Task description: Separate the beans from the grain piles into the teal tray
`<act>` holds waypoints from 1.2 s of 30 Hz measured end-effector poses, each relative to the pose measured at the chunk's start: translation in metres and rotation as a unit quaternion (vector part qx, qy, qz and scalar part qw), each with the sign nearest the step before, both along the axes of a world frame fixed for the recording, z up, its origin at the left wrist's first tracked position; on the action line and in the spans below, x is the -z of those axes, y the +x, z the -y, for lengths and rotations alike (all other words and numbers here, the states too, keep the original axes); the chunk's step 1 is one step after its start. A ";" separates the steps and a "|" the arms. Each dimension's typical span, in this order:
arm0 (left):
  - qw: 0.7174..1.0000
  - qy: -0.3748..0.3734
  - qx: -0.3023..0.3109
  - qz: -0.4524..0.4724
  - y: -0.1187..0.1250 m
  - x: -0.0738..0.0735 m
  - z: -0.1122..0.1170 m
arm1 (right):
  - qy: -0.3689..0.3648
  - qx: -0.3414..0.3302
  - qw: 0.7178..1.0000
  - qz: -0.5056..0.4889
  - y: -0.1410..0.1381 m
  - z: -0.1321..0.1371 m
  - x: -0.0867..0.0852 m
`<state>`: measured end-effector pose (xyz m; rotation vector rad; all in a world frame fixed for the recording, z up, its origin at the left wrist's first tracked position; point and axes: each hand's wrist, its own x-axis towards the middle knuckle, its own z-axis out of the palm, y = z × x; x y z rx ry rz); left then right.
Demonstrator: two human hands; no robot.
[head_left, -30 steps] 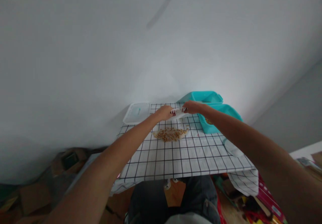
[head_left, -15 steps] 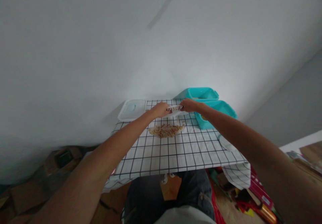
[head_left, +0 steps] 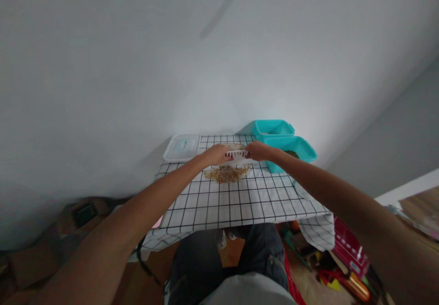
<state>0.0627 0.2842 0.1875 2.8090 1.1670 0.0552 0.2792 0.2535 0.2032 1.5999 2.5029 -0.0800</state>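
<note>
My left hand (head_left: 215,154) and my right hand (head_left: 258,150) grip the two ends of a small clear container (head_left: 237,154), held tilted just above the table. Brown grains show inside it. Right below lies a heap of brown grains (head_left: 226,173) on the checked tablecloth (head_left: 233,200). Both hands have their fingers closed on the container's rim.
A clear lid (head_left: 181,147) lies at the table's far left. Two teal tubs (head_left: 290,149) stand at the far right, the nearer one with dark contents. A grey wall rises behind the table. Boxes and coloured clutter lie on the floor on both sides.
The container has tipped lower toward the grain heap, with both hands still on it. The camera view has shifted slightly.
</note>
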 end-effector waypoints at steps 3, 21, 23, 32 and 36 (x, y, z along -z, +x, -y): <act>1.000 0.001 0.003 0.002 -0.002 -0.001 0.005 | -0.007 0.000 1.000 -0.014 -0.002 0.004 0.001; 0.999 0.016 0.022 0.029 0.009 0.002 -0.007 | -0.014 0.011 1.000 0.009 0.014 0.013 0.007; 0.999 0.005 0.036 0.034 0.006 0.002 -0.005 | -0.012 0.011 1.000 0.010 0.011 0.020 0.011; 0.996 0.001 0.080 0.031 -0.012 0.003 0.011 | 0.017 -0.003 1.000 0.002 -0.008 0.054 0.012; 0.996 0.001 0.089 0.025 -0.022 0.003 0.020 | 0.017 -0.016 1.000 -0.003 -0.015 0.063 0.011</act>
